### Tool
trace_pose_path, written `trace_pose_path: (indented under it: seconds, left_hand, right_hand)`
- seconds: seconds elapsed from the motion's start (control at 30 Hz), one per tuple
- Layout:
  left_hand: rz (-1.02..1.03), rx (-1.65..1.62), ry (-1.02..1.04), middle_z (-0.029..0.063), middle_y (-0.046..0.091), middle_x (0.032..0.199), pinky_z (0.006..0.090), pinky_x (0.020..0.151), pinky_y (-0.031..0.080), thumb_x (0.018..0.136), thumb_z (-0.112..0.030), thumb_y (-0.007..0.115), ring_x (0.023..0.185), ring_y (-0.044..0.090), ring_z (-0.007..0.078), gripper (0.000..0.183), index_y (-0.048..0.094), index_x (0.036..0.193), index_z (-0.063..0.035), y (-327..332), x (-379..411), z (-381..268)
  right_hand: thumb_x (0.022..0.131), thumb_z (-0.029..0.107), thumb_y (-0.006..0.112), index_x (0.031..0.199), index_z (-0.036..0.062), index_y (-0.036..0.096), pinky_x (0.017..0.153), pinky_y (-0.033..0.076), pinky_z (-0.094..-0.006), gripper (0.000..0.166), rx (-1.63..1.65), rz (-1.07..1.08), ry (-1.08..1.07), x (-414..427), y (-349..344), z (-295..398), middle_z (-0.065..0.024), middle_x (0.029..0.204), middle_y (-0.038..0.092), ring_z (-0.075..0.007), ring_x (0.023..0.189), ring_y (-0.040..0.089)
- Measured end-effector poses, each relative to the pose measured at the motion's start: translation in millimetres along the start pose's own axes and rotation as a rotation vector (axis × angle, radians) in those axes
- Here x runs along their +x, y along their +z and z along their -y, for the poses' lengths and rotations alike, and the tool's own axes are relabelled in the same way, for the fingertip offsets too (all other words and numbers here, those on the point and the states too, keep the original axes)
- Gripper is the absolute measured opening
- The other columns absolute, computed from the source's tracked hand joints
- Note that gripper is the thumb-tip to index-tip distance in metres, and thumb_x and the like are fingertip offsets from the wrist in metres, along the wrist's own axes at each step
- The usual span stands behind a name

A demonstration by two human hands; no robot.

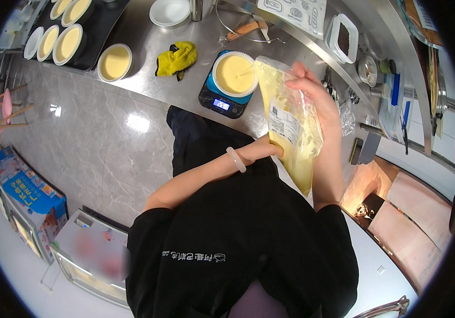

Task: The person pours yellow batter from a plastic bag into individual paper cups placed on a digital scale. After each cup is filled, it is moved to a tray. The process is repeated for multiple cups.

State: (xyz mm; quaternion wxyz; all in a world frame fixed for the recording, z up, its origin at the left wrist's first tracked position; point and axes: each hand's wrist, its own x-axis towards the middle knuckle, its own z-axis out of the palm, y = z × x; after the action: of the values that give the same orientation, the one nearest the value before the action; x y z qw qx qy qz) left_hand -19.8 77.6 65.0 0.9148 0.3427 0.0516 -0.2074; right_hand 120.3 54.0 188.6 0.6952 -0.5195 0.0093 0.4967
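Both my hands hold a clear plastic pouch (293, 129) of pale yellow liquid, which bears a printed label. My left hand (265, 149), below a pale bangle, grips its lower side. My right hand (311, 87) supports the upper right side. The pouch tilts, its top corner by the rim of a white fluted baking cup (216, 81). A thin stream runs from that corner into the yellow batter (233, 75) inside. The cup stands on a black and blue digital kitchen scale (221, 111) with a lit display.
A yellow cloth (176, 59) and a filled cup (115, 63) lie left of the scale on the steel worktop (144, 75). A black tray (92, 43) holds several cups. An unfilled cup (169, 12) and a wooden-handled tool (247, 30) are behind. A steel shelf edge (311, 43) overhangs at right.
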Motion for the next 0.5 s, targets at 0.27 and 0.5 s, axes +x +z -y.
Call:
trace_pose_path:
  seconds: [0.27,0.5]
  left_hand:
    - [-0.082,0.070,0.104,0.0105,0.037,0.125,0.0289,0.097,0.029,0.066,-0.005,0.058,0.117,0.033,0.0193,0.074,0.021,0.130,-0.0013,0.0,5.3,-1.9]
    - [-0.059,0.001,0.142,0.0096,0.039,0.123,0.0283,0.095,0.031,0.067,-0.004,0.058,0.115,0.035,0.0181,0.074,0.020,0.130,-0.0014,2.6,3.2,-5.0]
  right_hand:
    - [0.068,-0.007,0.055,0.067,0.0119,0.036,0.049,0.030,-0.0167,0.027,-0.111,0.114,-0.119,-33.4,11.0,17.0,0.0037,0.062,0.043,-0.0032,0.054,0.041]
    - [0.069,-0.005,0.056,0.067,0.0122,0.034,0.047,0.026,-0.0168,0.028,-0.139,0.077,-0.068,-25.1,9.4,17.8,0.0051,0.060,0.041,-0.0020,0.052,0.037]
